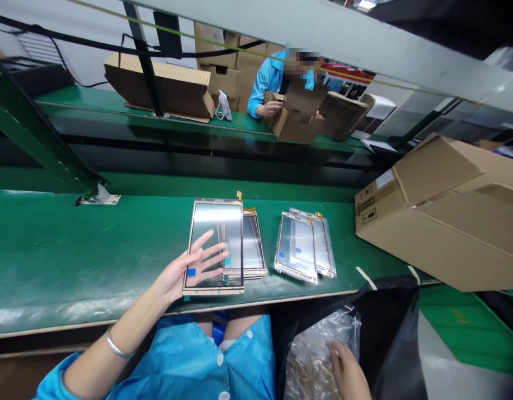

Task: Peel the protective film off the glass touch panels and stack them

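Observation:
My left hand point(189, 266) is open with its fingers spread behind a clear glass panel point(217, 233) with a gold rim and a small blue tab, which rests against the palm above the green table point(73, 250). Under and beside the panel lies a small stack of similar panels point(252, 244). To the right sits another stack in clear wrapping point(304, 247). My right hand point(348, 372) is low at the front, down in a black bag point(389, 328) on crumpled clear plastic film point(318, 350). Its fingers are hidden.
A large cardboard box point(443, 211) lies on the table's right end. Across the far green bench a person in a blue coat point(268, 78) handles a cardboard box point(295, 114). A flat cardboard stack point(164, 86) sits there, and green frame struts point(35, 139) cross the left.

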`<state>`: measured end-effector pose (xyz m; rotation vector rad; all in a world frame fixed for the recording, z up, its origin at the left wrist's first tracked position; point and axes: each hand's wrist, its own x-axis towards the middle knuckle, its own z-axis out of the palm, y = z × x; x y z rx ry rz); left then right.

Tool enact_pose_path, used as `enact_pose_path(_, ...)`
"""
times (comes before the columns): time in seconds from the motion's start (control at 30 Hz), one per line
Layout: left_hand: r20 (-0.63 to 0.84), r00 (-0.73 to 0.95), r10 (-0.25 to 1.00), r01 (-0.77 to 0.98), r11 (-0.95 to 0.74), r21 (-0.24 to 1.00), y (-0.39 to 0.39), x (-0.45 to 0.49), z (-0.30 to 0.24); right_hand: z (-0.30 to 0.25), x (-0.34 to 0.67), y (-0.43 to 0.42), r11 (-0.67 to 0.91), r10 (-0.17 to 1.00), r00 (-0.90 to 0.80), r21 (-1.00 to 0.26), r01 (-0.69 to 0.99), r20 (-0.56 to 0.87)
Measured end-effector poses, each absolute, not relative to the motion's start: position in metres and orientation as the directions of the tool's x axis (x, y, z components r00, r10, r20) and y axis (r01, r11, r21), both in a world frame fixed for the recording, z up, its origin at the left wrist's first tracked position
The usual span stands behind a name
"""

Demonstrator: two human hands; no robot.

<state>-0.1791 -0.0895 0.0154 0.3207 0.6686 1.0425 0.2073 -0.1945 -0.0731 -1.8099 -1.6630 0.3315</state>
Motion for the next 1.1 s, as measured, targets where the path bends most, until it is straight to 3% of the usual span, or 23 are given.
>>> enact_pose_path(0.13, -0.286, 0.329, 0.900, -0.686, 0.436, 0.582, -0.099, -0.164, 0.019, -0.041, 0.126, -0.166, 0.144, 0.979, 0.054, -0.854, 0.500, 0.198)
enact_pose_path(0.23, -0.241, 0.312, 0.919, -0.689, 0.393, 0.609, -0.109, -0.157, 0.022, -0.008, 0.075, -0.147, 0.272, 0.962, -0.064, -0.897, 0.347, 0.267)
enact_pose_path(0.6, -0.193, 0.195, 0.962, -0.637, 0.274, 0.721, -0.120, -0.157, 0.021, 0.016, 0.056, -0.143, 0.425, 0.900, -0.303, -0.784, 0.453, 0.313)
enact_pose_path(0.67, -0.210, 0.212, 0.954, -0.609, 0.297, 0.735, -0.120, -0.157, 0.014, 0.033, 0.046, -0.134, 0.393, 0.888, -0.383, -0.854, 0.341, 0.255)
enact_pose_path(0.77, -0.242, 0.326, 0.914, -0.625, 0.400, 0.670, -0.124, -0.152, 0.001, 0.064, 0.021, -0.099, 0.131, 0.816, -0.570, -0.991, 0.025, 0.094)
enact_pose_path(0.83, -0.224, 0.394, 0.891, -0.666, 0.445, 0.598, -0.129, -0.145, -0.006, 0.088, 0.008, -0.064, 0.025, 0.796, -0.598, -0.991, -0.130, 0.099)
enact_pose_path(0.87, -0.202, 0.415, 0.887, -0.686, 0.451, 0.571, -0.132, -0.143, -0.009, 0.099, 0.006, -0.046, 0.075, 0.836, -0.524, -0.980, -0.184, 0.162)
enact_pose_path(0.93, -0.159, 0.425, 0.891, -0.702, 0.435, 0.564, -0.136, -0.140, -0.010, 0.118, 0.013, -0.016, 0.394, 0.897, -0.132, -0.899, -0.191, 0.421)
enact_pose_path(0.97, -0.149, 0.412, 0.899, -0.694, 0.415, 0.587, -0.137, -0.140, -0.009, 0.124, 0.021, -0.007, 0.588, 0.806, 0.139, -0.803, -0.093, 0.575)
enact_pose_path(1.03, -0.147, 0.358, 0.922, -0.669, 0.363, 0.649, -0.137, -0.146, -0.004, 0.124, 0.042, -0.004, 0.793, 0.385, 0.515, -0.560, 0.241, 0.766)
enact_pose_path(1.07, -0.152, 0.316, 0.937, -0.660, 0.332, 0.674, -0.136, -0.150, 0.000, 0.117, 0.053, -0.010, 0.790, 0.221, 0.562, -0.484, 0.376, 0.797)
enact_pose_path(1.1, -0.157, 0.267, 0.951, -0.656, 0.299, 0.693, -0.135, -0.154, 0.004, 0.105, 0.061, -0.022, 0.761, 0.170, 0.552, -0.465, 0.453, 0.816)
